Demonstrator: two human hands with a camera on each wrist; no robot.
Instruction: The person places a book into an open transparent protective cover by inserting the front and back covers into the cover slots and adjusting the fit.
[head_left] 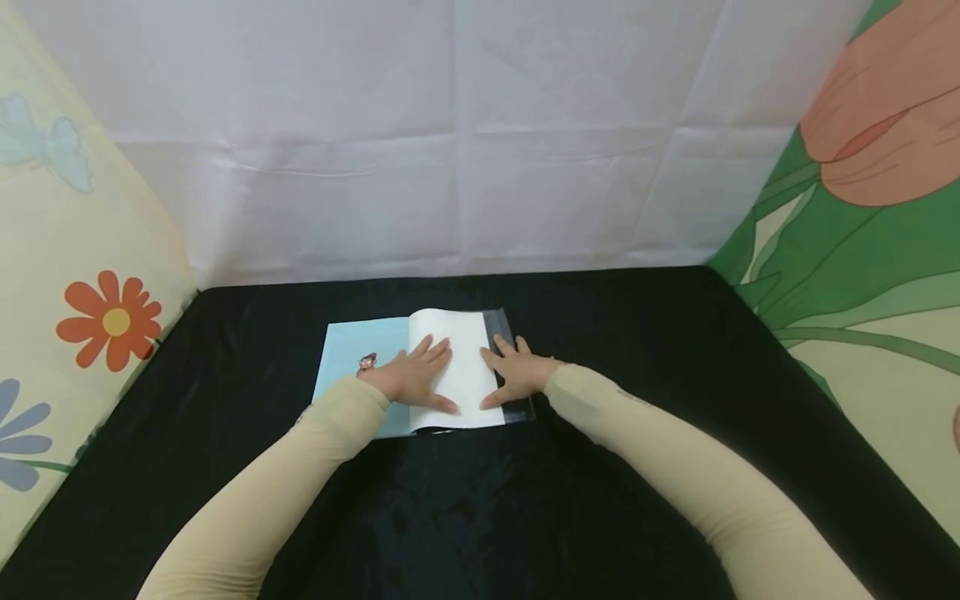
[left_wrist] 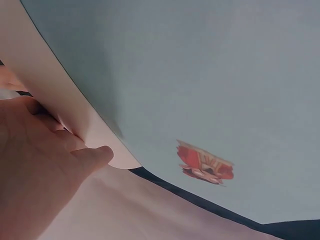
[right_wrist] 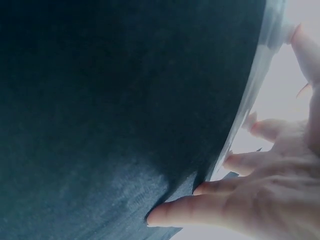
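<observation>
An opened booklet lies on the black cloth, with a light blue side (head_left: 360,337) to the left and a white page (head_left: 461,329) to the right. A clear plastic strip (head_left: 497,323) extends past the white page's right edge. My left hand (head_left: 415,379) rests across the white page near the fold, fingers spread. At the right edge, my right hand (head_left: 522,372) touches the page and the strip with spread fingers. A small reddish-brown picture (left_wrist: 205,164) is printed on the blue side. In the right wrist view, the fingers (right_wrist: 190,210) extend straight over the edge.
Black cloth (head_left: 637,333) covers the table around the booklet. A white cloth backdrop (head_left: 337,167) hangs behind it. Patterned panels with an orange flower (head_left: 116,321) and large green leaves (head_left: 862,258) flank the left and right sides.
</observation>
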